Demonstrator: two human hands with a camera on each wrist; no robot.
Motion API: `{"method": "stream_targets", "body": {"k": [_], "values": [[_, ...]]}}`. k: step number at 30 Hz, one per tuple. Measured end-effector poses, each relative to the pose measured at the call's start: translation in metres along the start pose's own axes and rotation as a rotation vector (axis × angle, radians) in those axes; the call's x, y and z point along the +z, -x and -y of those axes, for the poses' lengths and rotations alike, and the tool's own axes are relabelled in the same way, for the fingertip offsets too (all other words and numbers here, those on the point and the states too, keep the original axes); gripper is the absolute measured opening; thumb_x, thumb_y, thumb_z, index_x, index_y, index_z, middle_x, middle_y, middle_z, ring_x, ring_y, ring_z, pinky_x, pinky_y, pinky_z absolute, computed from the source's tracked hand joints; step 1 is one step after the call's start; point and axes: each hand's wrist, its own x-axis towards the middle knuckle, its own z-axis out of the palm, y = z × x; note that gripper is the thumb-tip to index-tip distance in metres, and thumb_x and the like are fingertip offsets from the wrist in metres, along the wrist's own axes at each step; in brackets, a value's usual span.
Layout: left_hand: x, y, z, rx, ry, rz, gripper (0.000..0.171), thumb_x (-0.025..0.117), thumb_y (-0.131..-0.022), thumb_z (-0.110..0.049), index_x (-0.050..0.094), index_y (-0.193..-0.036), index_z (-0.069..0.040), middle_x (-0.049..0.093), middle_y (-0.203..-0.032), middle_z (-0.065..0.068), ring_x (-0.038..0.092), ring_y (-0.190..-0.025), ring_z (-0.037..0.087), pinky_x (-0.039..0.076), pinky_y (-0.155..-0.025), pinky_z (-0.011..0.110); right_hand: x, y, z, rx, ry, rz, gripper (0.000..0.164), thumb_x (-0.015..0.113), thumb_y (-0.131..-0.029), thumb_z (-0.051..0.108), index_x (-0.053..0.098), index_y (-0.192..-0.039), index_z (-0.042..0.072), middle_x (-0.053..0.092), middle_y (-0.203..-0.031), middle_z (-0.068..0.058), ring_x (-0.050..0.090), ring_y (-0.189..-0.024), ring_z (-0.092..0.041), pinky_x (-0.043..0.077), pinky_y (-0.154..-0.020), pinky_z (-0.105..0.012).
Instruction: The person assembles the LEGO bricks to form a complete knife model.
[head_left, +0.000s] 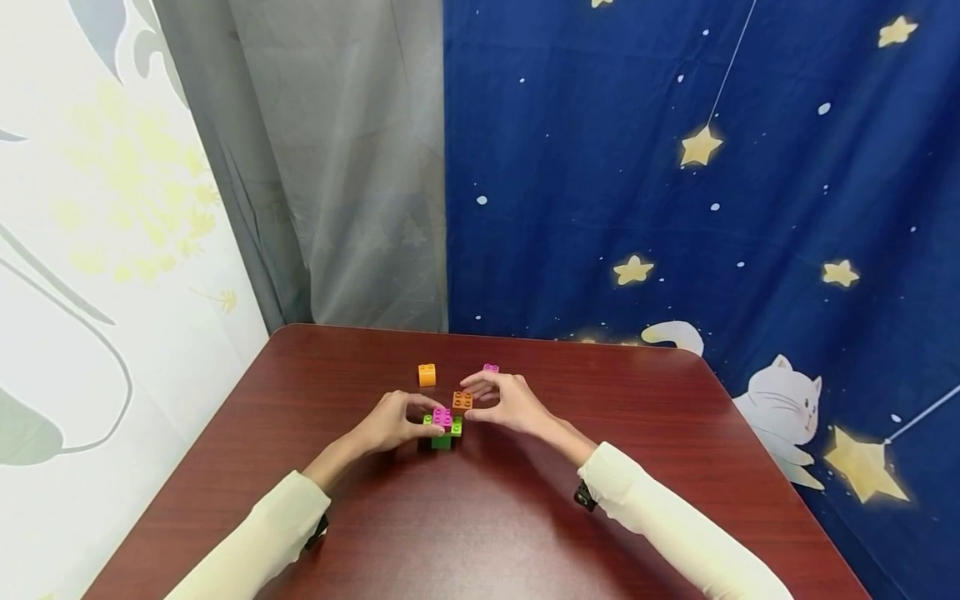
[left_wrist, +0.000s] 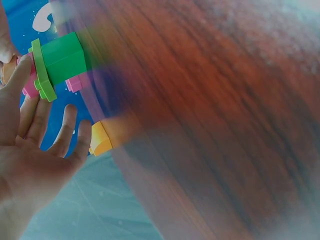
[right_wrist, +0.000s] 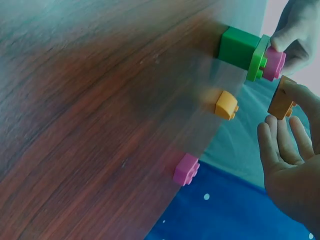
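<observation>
A small stack of toy building bricks stands on the table: a green block (right_wrist: 238, 47) at the bottom, a flat lime-green brick (right_wrist: 257, 58) across it, and a pink brick (head_left: 442, 417) on top. My left hand (head_left: 392, 422) pinches the pink brick between thumb and finger. Just right of the stack and a little higher, my right hand (head_left: 514, 403) holds an orange brick (head_left: 462, 402) between thumb and finger, apart from the pink one. In the right wrist view the other fingers of that hand are spread away from the orange brick.
A yellow-orange brick (head_left: 427, 375) with a curved side stands behind the stack. Another pink brick (right_wrist: 186, 169) is farther back on the right, partly behind my right hand in the head view. The dark red wooden table (head_left: 600, 400) ends at curtains (head_left: 570, 208).
</observation>
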Motion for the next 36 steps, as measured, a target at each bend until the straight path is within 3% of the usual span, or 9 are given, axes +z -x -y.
{"method": "stream_targets", "body": {"k": [19,27,36], "values": [[-0.002,-0.002,0.002,-0.015,-0.017,0.017,0.042,0.087,-0.086,-0.036,0.078,-0.115,-0.008,0.077,-0.109,0.004,0.073,-0.098,0.021,0.059,-0.087,0.045,0.018,-0.006,0.011,-0.065,-0.031,0.047,0.036,0.086,-0.086,0.005,0.074,-0.120,0.008,0.077,-0.109,-0.006,0.075,-0.099,-0.015,0.059,-0.088,-0.031],[-0.001,-0.001,0.003,-0.032,-0.033,0.013,0.047,0.087,-0.085,-0.038,0.077,-0.117,-0.005,0.077,-0.112,0.005,0.073,-0.100,0.018,0.059,-0.089,0.042,0.020,-0.006,0.013,-0.066,-0.007,0.052,0.034,0.085,-0.086,0.005,0.075,-0.119,0.008,0.077,-0.108,-0.004,0.075,-0.099,-0.014,0.058,-0.087,-0.026],[0.000,-0.001,0.003,-0.021,-0.039,0.015,0.043,0.087,-0.085,-0.037,0.077,-0.115,-0.007,0.077,-0.104,0.000,0.071,-0.091,0.012,0.060,-0.084,0.042,0.025,-0.004,0.012,-0.085,-0.046,0.054,0.035,0.085,-0.087,0.006,0.075,-0.120,0.007,0.076,-0.111,-0.006,0.074,-0.100,-0.015,0.060,-0.089,-0.041]]}}
